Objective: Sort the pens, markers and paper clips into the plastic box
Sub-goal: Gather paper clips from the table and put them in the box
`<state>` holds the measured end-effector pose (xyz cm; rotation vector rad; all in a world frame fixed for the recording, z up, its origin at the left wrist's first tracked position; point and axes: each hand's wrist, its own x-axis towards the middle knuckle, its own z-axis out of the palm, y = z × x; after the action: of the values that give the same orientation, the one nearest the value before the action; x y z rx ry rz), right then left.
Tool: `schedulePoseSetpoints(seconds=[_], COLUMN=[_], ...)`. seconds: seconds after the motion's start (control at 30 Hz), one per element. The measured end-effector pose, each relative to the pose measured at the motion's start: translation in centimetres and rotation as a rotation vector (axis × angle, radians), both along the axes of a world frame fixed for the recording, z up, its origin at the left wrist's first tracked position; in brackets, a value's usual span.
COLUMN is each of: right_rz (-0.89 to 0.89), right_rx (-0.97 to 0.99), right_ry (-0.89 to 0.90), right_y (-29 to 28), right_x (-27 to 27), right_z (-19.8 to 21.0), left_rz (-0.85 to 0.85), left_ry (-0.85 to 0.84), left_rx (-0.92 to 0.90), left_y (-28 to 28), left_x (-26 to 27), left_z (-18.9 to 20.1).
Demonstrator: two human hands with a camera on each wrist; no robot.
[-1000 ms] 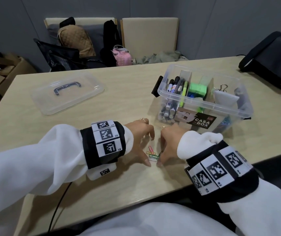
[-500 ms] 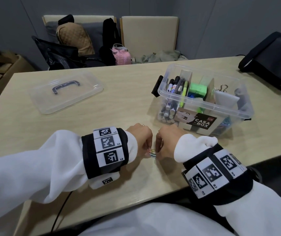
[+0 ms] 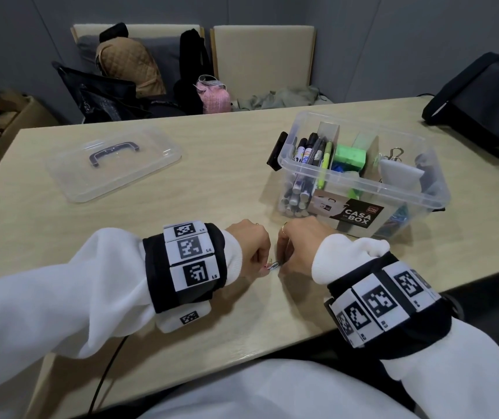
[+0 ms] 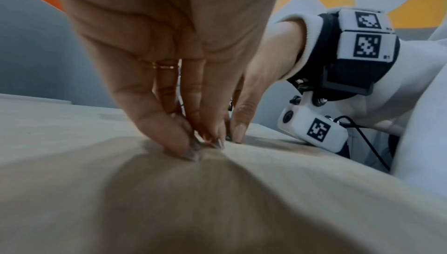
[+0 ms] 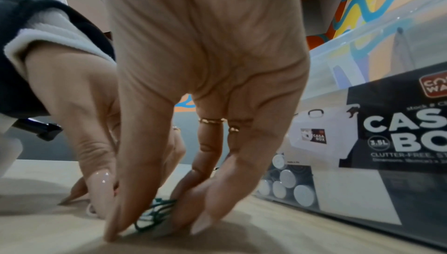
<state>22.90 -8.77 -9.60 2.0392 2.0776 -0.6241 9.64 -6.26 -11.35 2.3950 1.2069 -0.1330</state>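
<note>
We have both hands down on the pale wooden table [image 3: 212, 152], fingertips together, raking the small coloured wire paper clips [image 3: 272, 265] into one heap. Our left hand [image 3: 249, 246] pinches at them from nine o'clock and our right hand [image 3: 298, 249] from three, fingers curled around green clips. The clear plastic box with cardboard dividers [image 3: 360, 189] stands near at one o'clock. We should pinch low and lift the whole heap together.

We count two hands, left hand [image 3: 249, 244] and right hand [image 3: 298, 247], one plastic box [image 3: 363, 189], one lid [image 3: 112, 164], two chairs [image 3: 262, 55], a few paper clips [image 3: 272, 265], number unclear
</note>
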Motion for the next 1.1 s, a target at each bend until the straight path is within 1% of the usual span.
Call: schedulePoseSetpoints(seconds=[0.13,0.33,0.53,0.73,0.9,1.0,1.1], right_rz=[-0.018,-0.036,-0.025,0.004,0.056,0.043,-0.053], right_rx=[0.024,-0.005,-0.001,0.011,0.048,0.147,0.267], right_ry=[-0.017,0.005,0.002,-0.031,-0.075,0.011,0.14], right_y=[0.0,0.4,0.6,0.6,0.4,0.4,0.2], right_x=[0.2,0.7,0.8,0.8,0.9,1.7,3.9], right_z=[0.0,0.0,-0.2,-0.4,0.0,2.0,6.1], left_rz=[-0.016,-0.049,-0.072,-0.037,-0.051,-0.06,-0.083], left_ry=[0.008,0.014,0.017,-0.06,-0.192,-0.299,-0.395], left_rx=[0.014,0.007,-0.04,-0.052,-0.087,-0.096,-0.07], left_y=[0.0,0.8,2.3,3.0,3.7,3.9,4.3], left_x=[0.1,-0.1,-1.6,-2.6,-3.0,-2.6,-1.6], left_z=[-0.2,-0.2,0.7,1.6,2.7,4.1,6.0])
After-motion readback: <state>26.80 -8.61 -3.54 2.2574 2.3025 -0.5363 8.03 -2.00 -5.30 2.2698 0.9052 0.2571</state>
